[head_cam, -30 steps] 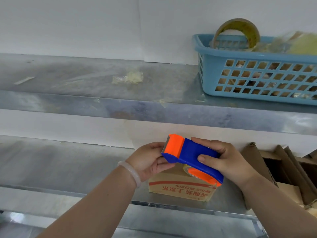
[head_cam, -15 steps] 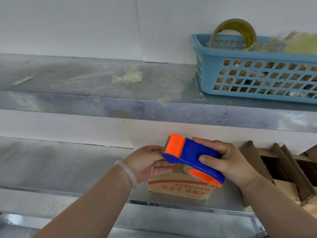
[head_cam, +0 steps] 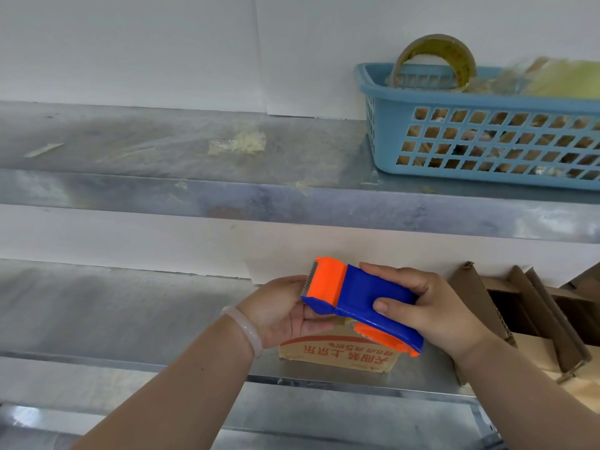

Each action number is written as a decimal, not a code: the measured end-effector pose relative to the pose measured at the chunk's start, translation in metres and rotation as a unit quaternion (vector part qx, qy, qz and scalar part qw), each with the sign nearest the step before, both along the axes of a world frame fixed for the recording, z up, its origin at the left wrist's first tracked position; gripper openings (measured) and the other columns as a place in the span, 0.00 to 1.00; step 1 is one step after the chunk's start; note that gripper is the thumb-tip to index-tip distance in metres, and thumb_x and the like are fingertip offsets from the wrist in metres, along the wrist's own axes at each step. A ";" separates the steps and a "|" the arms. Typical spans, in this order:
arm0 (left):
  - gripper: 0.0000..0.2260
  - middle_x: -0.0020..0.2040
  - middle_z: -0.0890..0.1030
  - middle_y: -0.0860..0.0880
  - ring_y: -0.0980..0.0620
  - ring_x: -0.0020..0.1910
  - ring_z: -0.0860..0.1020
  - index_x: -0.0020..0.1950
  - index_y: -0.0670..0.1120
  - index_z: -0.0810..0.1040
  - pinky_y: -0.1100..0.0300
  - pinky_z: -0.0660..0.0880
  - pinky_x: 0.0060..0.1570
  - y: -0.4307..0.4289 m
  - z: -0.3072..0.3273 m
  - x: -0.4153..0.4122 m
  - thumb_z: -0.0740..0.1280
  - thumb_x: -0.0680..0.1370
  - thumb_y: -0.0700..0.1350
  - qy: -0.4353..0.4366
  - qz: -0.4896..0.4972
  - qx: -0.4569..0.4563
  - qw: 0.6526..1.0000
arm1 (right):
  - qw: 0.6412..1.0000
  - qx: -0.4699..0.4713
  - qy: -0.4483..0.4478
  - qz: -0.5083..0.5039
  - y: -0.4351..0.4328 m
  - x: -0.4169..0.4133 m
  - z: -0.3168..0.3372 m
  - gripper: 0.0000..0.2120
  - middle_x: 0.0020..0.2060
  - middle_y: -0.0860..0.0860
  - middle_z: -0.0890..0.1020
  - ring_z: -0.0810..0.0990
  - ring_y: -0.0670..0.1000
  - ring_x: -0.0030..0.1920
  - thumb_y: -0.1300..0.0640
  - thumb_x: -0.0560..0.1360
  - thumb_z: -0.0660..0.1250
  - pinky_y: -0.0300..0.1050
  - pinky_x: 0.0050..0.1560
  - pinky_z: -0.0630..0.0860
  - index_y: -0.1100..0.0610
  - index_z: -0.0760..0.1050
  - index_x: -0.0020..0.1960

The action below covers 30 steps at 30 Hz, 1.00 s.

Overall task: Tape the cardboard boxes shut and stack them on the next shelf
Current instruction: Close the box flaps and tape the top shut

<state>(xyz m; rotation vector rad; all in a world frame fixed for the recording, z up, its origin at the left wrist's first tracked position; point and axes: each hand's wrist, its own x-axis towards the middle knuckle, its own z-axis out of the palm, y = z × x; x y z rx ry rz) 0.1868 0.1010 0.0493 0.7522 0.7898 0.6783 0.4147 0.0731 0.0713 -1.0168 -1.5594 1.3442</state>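
Note:
A small cardboard box (head_cam: 337, 354) with red print sits on the lower metal shelf (head_cam: 113, 313), near its front edge. Above it my right hand (head_cam: 431, 306) grips a blue and orange tape dispenser (head_cam: 357, 297) by its blue body, toothed orange end pointing left. My left hand (head_cam: 282, 310), with a pale bangle on the wrist, is curled under the dispenser's orange end, over the box's left top. The box top is mostly hidden by both hands and the dispenser.
Open cardboard boxes (head_cam: 526, 319) with raised flaps stand to the right on the lower shelf. The upper metal shelf (head_cam: 194, 196) carries a blue plastic basket (head_cam: 487, 134) holding a tape roll (head_cam: 435, 60) and crumpled plastic. Tape scraps (head_cam: 237, 146) lie on the upper shelf.
Both hands and the dispenser stay nearly in place over the box; the view has shifted slightly.

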 end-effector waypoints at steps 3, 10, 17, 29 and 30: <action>0.17 0.60 0.80 0.38 0.41 0.58 0.80 0.61 0.40 0.80 0.50 0.79 0.51 -0.002 0.002 -0.001 0.70 0.74 0.45 -0.054 -0.021 -0.012 0.998 | 1.000 0.001 0.012 -0.004 -0.002 0.000 -0.001 0.21 0.56 0.48 0.84 0.83 0.50 0.55 0.57 0.67 0.74 0.40 0.46 0.80 0.42 0.82 0.57; 0.08 0.51 0.83 0.42 0.48 0.47 0.83 0.50 0.44 0.83 0.56 0.80 0.42 0.000 -0.002 -0.002 0.72 0.72 0.42 -0.029 -0.014 -0.008 0.999 | 0.999 -0.007 0.037 -0.008 -0.004 0.000 -0.001 0.22 0.56 0.50 0.84 0.83 0.52 0.54 0.56 0.66 0.74 0.41 0.45 0.81 0.48 0.81 0.59; 0.11 0.46 0.84 0.42 0.49 0.42 0.84 0.50 0.43 0.80 0.58 0.80 0.36 0.004 -0.005 0.001 0.74 0.70 0.43 0.019 -0.006 -0.028 0.999 | 1.000 -0.010 0.020 -0.006 -0.005 0.003 -0.004 0.21 0.56 0.49 0.84 0.83 0.51 0.55 0.55 0.66 0.74 0.41 0.46 0.81 0.42 0.81 0.58; 0.05 0.45 0.85 0.42 0.50 0.41 0.85 0.52 0.41 0.79 0.58 0.80 0.35 0.007 -0.002 0.009 0.67 0.77 0.38 0.037 0.042 -0.039 0.998 | 0.994 -0.049 0.078 -0.053 -0.002 0.003 -0.011 0.21 0.55 0.51 0.85 0.84 0.53 0.53 0.54 0.63 0.74 0.41 0.44 0.81 0.46 0.82 0.56; 0.05 0.45 0.85 0.42 0.50 0.41 0.85 0.52 0.41 0.79 0.58 0.80 0.35 0.006 -0.002 0.010 0.67 0.77 0.39 0.028 0.048 -0.043 0.998 | 0.993 -0.053 0.089 -0.060 -0.002 0.002 -0.012 0.21 0.55 0.51 0.85 0.84 0.53 0.52 0.54 0.63 0.74 0.41 0.44 0.81 0.46 0.83 0.55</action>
